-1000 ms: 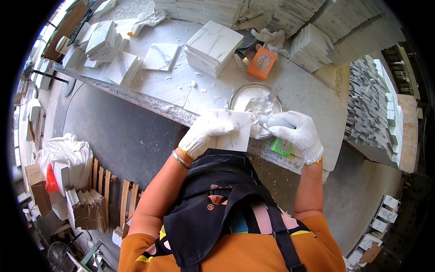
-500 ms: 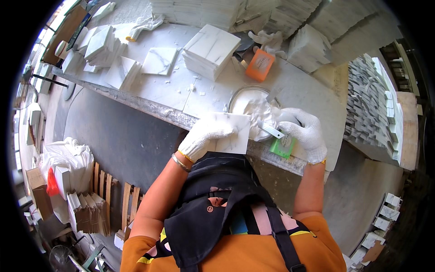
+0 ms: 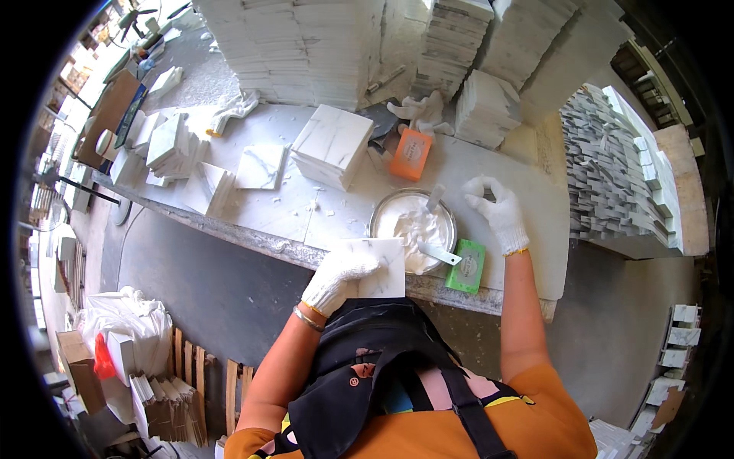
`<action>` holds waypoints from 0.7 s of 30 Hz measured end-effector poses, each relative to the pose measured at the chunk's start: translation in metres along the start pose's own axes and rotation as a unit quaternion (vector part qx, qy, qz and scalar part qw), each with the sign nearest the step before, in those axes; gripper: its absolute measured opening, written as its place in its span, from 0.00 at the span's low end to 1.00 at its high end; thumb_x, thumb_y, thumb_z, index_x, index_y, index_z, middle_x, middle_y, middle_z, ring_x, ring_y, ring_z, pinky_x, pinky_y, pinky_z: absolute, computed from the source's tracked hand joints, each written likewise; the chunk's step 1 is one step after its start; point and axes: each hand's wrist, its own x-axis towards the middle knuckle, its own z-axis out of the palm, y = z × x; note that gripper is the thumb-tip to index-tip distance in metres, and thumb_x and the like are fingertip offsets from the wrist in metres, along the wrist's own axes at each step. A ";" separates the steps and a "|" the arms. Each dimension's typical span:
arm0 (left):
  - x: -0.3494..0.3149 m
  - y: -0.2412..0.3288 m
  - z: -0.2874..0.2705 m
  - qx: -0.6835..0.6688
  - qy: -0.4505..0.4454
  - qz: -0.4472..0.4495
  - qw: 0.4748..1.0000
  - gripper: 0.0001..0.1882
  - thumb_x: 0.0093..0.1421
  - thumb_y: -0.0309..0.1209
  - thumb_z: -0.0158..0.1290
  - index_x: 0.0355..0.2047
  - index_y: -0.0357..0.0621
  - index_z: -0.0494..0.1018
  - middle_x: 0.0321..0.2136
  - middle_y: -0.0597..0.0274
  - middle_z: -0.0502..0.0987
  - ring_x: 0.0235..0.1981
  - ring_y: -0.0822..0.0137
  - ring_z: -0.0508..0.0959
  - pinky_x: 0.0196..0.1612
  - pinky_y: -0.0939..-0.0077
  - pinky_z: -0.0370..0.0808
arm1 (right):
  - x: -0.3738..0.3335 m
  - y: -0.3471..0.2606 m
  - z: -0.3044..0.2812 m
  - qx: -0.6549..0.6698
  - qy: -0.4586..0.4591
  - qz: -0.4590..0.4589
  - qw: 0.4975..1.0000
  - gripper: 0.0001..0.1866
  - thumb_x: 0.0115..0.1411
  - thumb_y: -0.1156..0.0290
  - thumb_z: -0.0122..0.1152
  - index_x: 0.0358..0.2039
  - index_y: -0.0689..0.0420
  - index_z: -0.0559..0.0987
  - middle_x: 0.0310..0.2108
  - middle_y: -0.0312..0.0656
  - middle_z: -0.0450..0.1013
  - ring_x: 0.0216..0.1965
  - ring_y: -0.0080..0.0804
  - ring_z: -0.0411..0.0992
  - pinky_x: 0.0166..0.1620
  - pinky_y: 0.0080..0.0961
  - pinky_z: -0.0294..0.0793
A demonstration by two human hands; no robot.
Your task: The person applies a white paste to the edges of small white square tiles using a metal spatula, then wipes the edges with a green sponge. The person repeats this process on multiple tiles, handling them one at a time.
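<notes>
My gloved left hand (image 3: pixel 336 281) grips a square white marble tile (image 3: pixel 388 268) with grey veins, thumb on top, at the bench's front edge. To its right stands a round metal bowl (image 3: pixel 453 222) of thick white paste (image 3: pixel 405 218). Across the bowl's near right rim lies a putty knife (image 3: pixel 440 254); a second blade-like tool (image 3: pixel 435 199) sticks up at the far rim. My right hand (image 3: pixel 495 208), also in a white glove, hovers right of the bowl with thumb and fingers curved into a loop and nothing visible between them. A green box (image 3: pixel 466 266) sits beside the bowl.
Behind the bowl are an orange box (image 3: pixel 410 154), a stack of marble tiles (image 3: pixel 330 147) and crumpled gloves (image 3: pixel 422 113). More tiles (image 3: pixel 260 167) lie on the left, near small chips. Tall tile stacks (image 3: pixel 290 53) line the back; grey strips (image 3: pixel 612 176) are piled at right.
My right hand has moved off the putty knife and bowl, up and away to the far right side. The left hand still holds the tile. The view has shifted.
</notes>
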 end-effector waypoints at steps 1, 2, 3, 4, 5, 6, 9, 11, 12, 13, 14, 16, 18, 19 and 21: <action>0.000 -0.001 -0.002 0.002 0.001 -0.005 1.000 0.24 0.55 0.27 0.63 0.51 0.32 0.72 0.40 0.56 0.79 0.40 0.64 0.80 0.45 0.67 0.79 | 0.005 0.007 0.003 -0.029 -0.006 -0.020 0.999 0.16 0.54 0.74 0.67 0.45 0.60 0.80 0.35 0.36 0.78 0.37 0.23 0.75 0.43 0.22 0.74; 0.000 0.000 -0.002 0.005 0.002 -0.010 1.000 0.24 0.55 0.26 0.63 0.51 0.32 0.72 0.40 0.56 0.79 0.40 0.64 0.80 0.46 0.67 0.79 | 0.009 0.013 0.004 -0.058 -0.011 -0.040 0.997 0.16 0.54 0.75 0.66 0.44 0.60 0.80 0.35 0.37 0.78 0.37 0.24 0.75 0.43 0.23 0.75; 0.000 0.002 0.001 0.007 -0.006 -0.017 1.000 0.24 0.55 0.26 0.63 0.52 0.33 0.72 0.40 0.56 0.79 0.40 0.65 0.80 0.46 0.67 0.79 | 0.011 0.011 0.005 -0.064 -0.014 -0.027 0.997 0.16 0.53 0.75 0.66 0.44 0.60 0.80 0.35 0.37 0.79 0.37 0.24 0.76 0.44 0.24 0.75; 0.000 0.003 0.001 0.008 -0.011 -0.011 1.000 0.24 0.55 0.26 0.63 0.52 0.33 0.72 0.41 0.56 0.79 0.40 0.65 0.80 0.46 0.67 0.79 | 0.011 0.008 0.006 -0.069 -0.018 -0.015 0.997 0.16 0.53 0.75 0.66 0.43 0.60 0.79 0.36 0.38 0.79 0.38 0.25 0.76 0.45 0.24 0.75; 0.001 0.002 -0.001 0.010 -0.016 -0.005 1.000 0.24 0.55 0.27 0.63 0.52 0.33 0.72 0.41 0.56 0.79 0.40 0.65 0.80 0.46 0.67 0.79 | 0.010 0.006 0.007 -0.075 -0.020 -0.002 0.997 0.16 0.53 0.75 0.66 0.43 0.60 0.79 0.36 0.39 0.79 0.39 0.26 0.77 0.45 0.24 0.75; 0.001 -0.001 -0.004 0.010 -0.022 0.001 1.000 0.25 0.55 0.27 0.63 0.52 0.33 0.72 0.41 0.56 0.79 0.40 0.65 0.81 0.46 0.67 0.79 | 0.011 0.010 0.008 -0.056 -0.027 -0.002 0.998 0.17 0.53 0.77 0.65 0.45 0.60 0.78 0.38 0.39 0.79 0.40 0.26 0.77 0.47 0.25 0.75; 0.000 -0.002 -0.005 0.003 -0.008 -0.014 1.000 0.25 0.56 0.28 0.63 0.53 0.34 0.72 0.42 0.56 0.79 0.39 0.66 0.80 0.43 0.69 0.80 | 0.001 0.016 0.005 -0.048 -0.004 -0.019 0.999 0.21 0.54 0.78 0.64 0.50 0.60 0.76 0.42 0.41 0.77 0.44 0.29 0.76 0.49 0.26 0.74; -0.002 -0.001 -0.004 0.014 -0.007 -0.016 1.000 0.24 0.56 0.29 0.62 0.52 0.34 0.72 0.42 0.57 0.80 0.39 0.67 0.81 0.41 0.69 0.80 | -0.023 0.000 -0.004 -0.098 0.056 -0.054 0.992 0.24 0.54 0.76 0.64 0.53 0.59 0.75 0.45 0.44 0.77 0.47 0.34 0.76 0.51 0.28 0.74; -0.002 -0.001 -0.003 0.012 -0.007 -0.024 1.000 0.24 0.56 0.29 0.63 0.52 0.34 0.72 0.42 0.57 0.80 0.39 0.67 0.81 0.41 0.68 0.80 | -0.036 0.001 -0.013 -0.154 0.078 -0.051 0.984 0.26 0.54 0.73 0.65 0.55 0.59 0.75 0.47 0.46 0.76 0.49 0.36 0.75 0.52 0.29 0.74; -0.003 -0.001 -0.002 0.014 -0.008 -0.032 0.999 0.24 0.56 0.29 0.63 0.52 0.34 0.72 0.42 0.57 0.80 0.39 0.67 0.81 0.42 0.68 0.80 | -0.050 0.004 -0.022 -0.207 0.103 -0.048 0.972 0.27 0.54 0.71 0.66 0.56 0.58 0.74 0.49 0.48 0.75 0.50 0.39 0.74 0.53 0.30 0.73; -0.002 0.001 -0.001 0.020 -0.010 -0.035 0.999 0.24 0.56 0.29 0.63 0.52 0.34 0.73 0.42 0.57 0.80 0.40 0.67 0.81 0.42 0.67 0.80 | -0.066 0.005 -0.025 -0.216 0.097 -0.050 0.970 0.27 0.53 0.69 0.67 0.54 0.57 0.75 0.49 0.49 0.75 0.51 0.43 0.74 0.53 0.34 0.73; 0.000 -0.001 -0.004 0.012 -0.022 -0.014 1.000 0.23 0.57 0.27 0.62 0.51 0.31 0.73 0.40 0.58 0.80 0.38 0.67 0.80 0.42 0.69 0.80 | -0.095 0.008 -0.023 -0.254 0.100 -0.116 0.955 0.28 0.51 0.61 0.70 0.52 0.56 0.77 0.50 0.49 0.75 0.51 0.48 0.73 0.55 0.38 0.72; 0.001 -0.001 -0.004 0.018 -0.017 -0.027 0.999 0.26 0.54 0.28 0.63 0.53 0.31 0.72 0.41 0.56 0.80 0.39 0.64 0.81 0.46 0.66 0.80 | -0.123 -0.010 -0.016 -0.282 0.041 -0.100 0.953 0.33 0.50 0.51 0.70 0.55 0.52 0.75 0.56 0.48 0.70 0.56 0.50 0.68 0.60 0.44 0.67; 0.003 -0.005 -0.013 0.015 -0.039 -0.012 0.999 0.26 0.54 0.28 0.63 0.52 0.30 0.72 0.41 0.56 0.80 0.39 0.63 0.81 0.45 0.66 0.80 | -0.131 -0.014 -0.013 -0.320 0.004 -0.088 0.943 0.37 0.49 0.47 0.70 0.57 0.51 0.74 0.59 0.48 0.66 0.60 0.53 0.64 0.62 0.46 0.64; 0.001 -0.003 -0.005 -0.004 -0.028 -0.015 0.999 0.27 0.53 0.28 0.63 0.52 0.29 0.72 0.41 0.55 0.80 0.39 0.62 0.82 0.45 0.66 0.80 | -0.142 -0.013 -0.002 -0.356 -0.008 -0.117 0.927 0.42 0.47 0.41 0.69 0.60 0.47 0.72 0.62 0.48 0.63 0.62 0.55 0.60 0.63 0.49 0.62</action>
